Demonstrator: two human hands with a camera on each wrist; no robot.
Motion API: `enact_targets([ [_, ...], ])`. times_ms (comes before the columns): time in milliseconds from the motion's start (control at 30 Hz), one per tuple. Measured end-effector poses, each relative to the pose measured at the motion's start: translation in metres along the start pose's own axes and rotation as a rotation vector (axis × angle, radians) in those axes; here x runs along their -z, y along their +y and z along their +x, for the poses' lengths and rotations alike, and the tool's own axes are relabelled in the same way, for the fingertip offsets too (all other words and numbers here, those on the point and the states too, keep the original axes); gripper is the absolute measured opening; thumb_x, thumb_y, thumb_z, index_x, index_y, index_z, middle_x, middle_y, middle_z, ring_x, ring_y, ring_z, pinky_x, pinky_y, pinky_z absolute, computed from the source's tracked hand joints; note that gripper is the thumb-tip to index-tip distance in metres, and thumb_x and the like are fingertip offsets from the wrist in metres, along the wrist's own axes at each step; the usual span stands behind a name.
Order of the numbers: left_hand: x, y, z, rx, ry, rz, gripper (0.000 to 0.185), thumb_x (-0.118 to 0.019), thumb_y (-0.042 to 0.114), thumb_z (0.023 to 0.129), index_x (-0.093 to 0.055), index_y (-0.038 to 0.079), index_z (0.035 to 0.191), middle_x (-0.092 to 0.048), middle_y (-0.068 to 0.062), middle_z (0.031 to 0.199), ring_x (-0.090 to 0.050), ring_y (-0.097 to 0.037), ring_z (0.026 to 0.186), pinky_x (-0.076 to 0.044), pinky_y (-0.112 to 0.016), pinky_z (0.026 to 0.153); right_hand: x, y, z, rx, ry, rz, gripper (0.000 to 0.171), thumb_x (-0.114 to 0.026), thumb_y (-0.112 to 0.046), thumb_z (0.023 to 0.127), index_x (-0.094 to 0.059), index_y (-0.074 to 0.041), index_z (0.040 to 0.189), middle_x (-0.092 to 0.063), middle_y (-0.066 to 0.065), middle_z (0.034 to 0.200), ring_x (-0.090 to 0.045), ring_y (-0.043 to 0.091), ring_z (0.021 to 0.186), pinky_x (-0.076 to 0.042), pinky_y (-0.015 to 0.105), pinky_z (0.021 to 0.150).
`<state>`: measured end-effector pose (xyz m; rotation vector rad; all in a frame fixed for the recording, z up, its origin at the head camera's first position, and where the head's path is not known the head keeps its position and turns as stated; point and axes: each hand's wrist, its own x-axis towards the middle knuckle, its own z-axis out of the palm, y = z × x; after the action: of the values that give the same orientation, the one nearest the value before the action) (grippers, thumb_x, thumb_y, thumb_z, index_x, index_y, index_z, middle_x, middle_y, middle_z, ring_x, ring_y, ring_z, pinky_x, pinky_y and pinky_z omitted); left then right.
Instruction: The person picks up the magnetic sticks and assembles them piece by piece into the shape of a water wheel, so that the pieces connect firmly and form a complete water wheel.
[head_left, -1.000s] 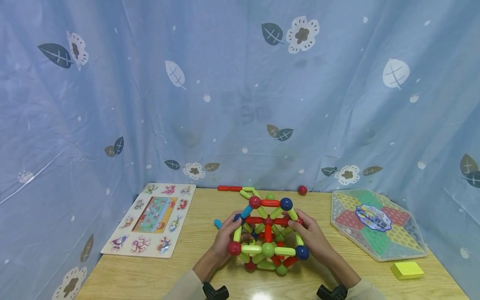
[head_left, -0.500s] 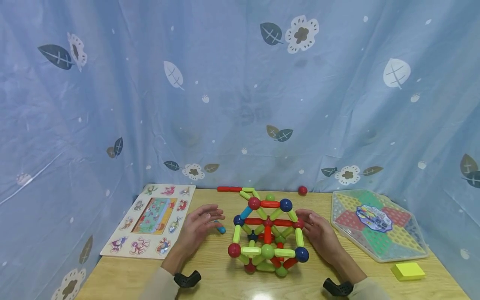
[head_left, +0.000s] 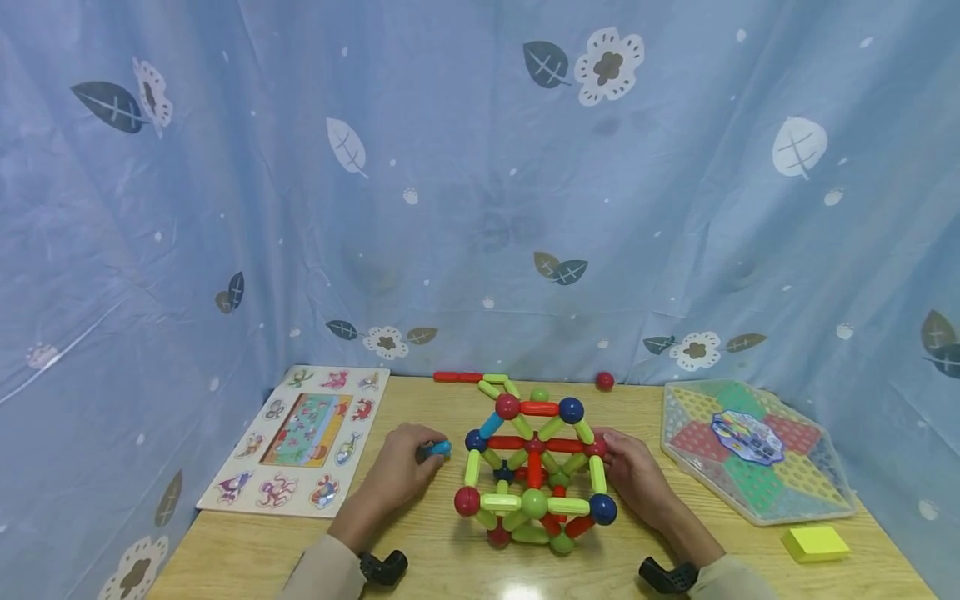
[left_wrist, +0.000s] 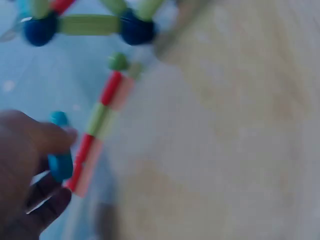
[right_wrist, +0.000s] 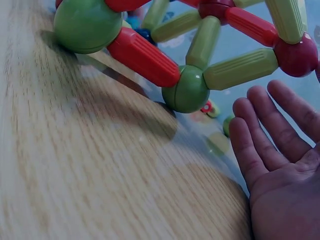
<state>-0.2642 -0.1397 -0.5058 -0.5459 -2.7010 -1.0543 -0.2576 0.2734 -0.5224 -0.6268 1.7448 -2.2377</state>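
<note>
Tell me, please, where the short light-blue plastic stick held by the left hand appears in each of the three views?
Head: the short light-blue plastic stick sits centre-left, pinched by the left hand, just left of the ball-and-stick structure.
Left wrist: it stands at lower left, between the fingers, though the picture is blurred.
Right wrist: not in it.
Shared landmark: the ball-and-stick structure, also at the left wrist's top and the right wrist's top.

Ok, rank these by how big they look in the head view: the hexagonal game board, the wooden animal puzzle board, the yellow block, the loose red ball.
Largest to smallest:
1. Wooden animal puzzle board and hexagonal game board: too alike to rank.
2. Yellow block, though it lies nearer the camera.
3. Loose red ball.
</note>
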Motion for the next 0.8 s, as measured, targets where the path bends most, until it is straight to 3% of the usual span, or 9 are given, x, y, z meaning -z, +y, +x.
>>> enact_targets([
  [67,0.006,0.008,-0.002,0.083,0.063,-0.163,0.022,-0.084,0.011,0.097,-0.083,0.017,0.118,-0.078,0.004,0.109,-0.068,-0.010,0.100,-0.060,-0.032,0.093,0.000,0.002,0.000,0.005,0.002,-0.006,0.051,-0.027,-0.019,0.120,-0.076,-0.026,0.131,-0.077,-0.012,0.130,-0.070,0.004,0.117,-0.055,0.024,0.104],
  [133,0.014,0.023,-0.004,0.105,0.094,-0.360,0.025,-0.083,0.012,0.098,-0.081,0.015,0.123,-0.078,-0.001,0.112,-0.070,-0.010,0.100,-0.061,-0.024,0.090,0.000,0.003,0.000,0.016,-0.002,-0.011,0.051,-0.027,-0.018,0.120,-0.077,-0.026,0.130,-0.077,-0.012,0.129,-0.070,0.004,0.115,-0.055,0.024,0.103],
  [233,0.023,0.062,-0.007,0.034,0.026,-0.606,0.030,-0.081,0.009,0.099,-0.078,0.006,0.129,-0.079,-0.014,0.120,-0.074,-0.014,0.105,-0.062,-0.026,0.093,0.001,0.004,0.000,0.038,-0.010,-0.011,0.051,-0.027,-0.017,0.120,-0.076,-0.025,0.130,-0.076,-0.012,0.128,-0.070,0.004,0.113,-0.056,0.024,0.102],
  [300,0.023,0.093,-0.008,-0.037,-0.057,-0.661,0.031,-0.080,0.010,0.099,-0.078,0.004,0.130,-0.079,-0.017,0.121,-0.076,-0.016,0.105,-0.064,-0.029,0.093,0.002,0.004,0.000,0.049,-0.011,-0.007,0.051,-0.027,-0.017,0.120,-0.076,-0.023,0.130,-0.076,-0.011,0.127,-0.071,0.004,0.112,-0.056,0.024,0.102],
  [367,0.016,0.123,-0.008,-0.107,-0.134,-0.638,0.029,-0.081,0.012,0.100,-0.079,0.006,0.128,-0.080,-0.013,0.120,-0.076,-0.013,0.102,-0.064,-0.030,0.091,0.003,0.003,0.000,0.050,-0.001,-0.007,0.051,-0.027,-0.017,0.120,-0.076,-0.022,0.129,-0.077,-0.011,0.125,-0.071,0.005,0.111,-0.057,0.024,0.101],
  [500,-0.006,0.162,-0.004,-0.243,-0.215,-0.409,0.025,-0.084,0.016,0.099,-0.083,0.013,0.123,-0.081,0.004,0.113,-0.073,0.001,0.095,-0.064,-0.025,0.087,0.003,0.004,0.000,0.046,0.027,-0.002,0.051,-0.027,-0.018,0.121,-0.078,-0.022,0.125,-0.077,-0.011,0.121,-0.072,0.005,0.108,-0.058,0.023,0.099],
  [567,-0.015,0.170,-0.003,-0.293,-0.230,-0.285,0.023,-0.084,0.015,0.098,-0.083,0.014,0.121,-0.081,0.007,0.110,-0.070,0.006,0.094,-0.062,-0.020,0.086,0.002,0.006,0.000,0.046,0.027,0.005,0.051,-0.028,-0.017,0.121,-0.078,-0.022,0.124,-0.078,-0.011,0.119,-0.072,0.004,0.107,-0.058,0.023,0.098],
  [667,-0.022,0.172,-0.003,-0.311,-0.247,-0.176,0.022,-0.085,0.014,0.097,-0.084,0.017,0.119,-0.080,0.010,0.109,-0.067,0.008,0.093,-0.059,-0.015,0.084,-0.001,0.008,0.000,0.056,0.019,0.017,0.051,-0.028,-0.015,0.121,-0.079,-0.023,0.123,-0.078,-0.011,0.118,-0.073,0.003,0.108,-0.059,0.023,0.097],
  [800,-0.023,0.169,-0.004,-0.298,-0.257,-0.164,0.020,-0.085,0.017,0.098,-0.083,0.019,0.118,-0.078,0.012,0.106,-0.065,0.007,0.091,-0.058,-0.015,0.084,-0.001,0.008,0.001,0.073,0.018,0.033,0.050,-0.030,-0.012,0.120,-0.079,-0.020,0.124,-0.080,-0.008,0.119,-0.074,0.004,0.111,-0.060,0.024,0.098],
])
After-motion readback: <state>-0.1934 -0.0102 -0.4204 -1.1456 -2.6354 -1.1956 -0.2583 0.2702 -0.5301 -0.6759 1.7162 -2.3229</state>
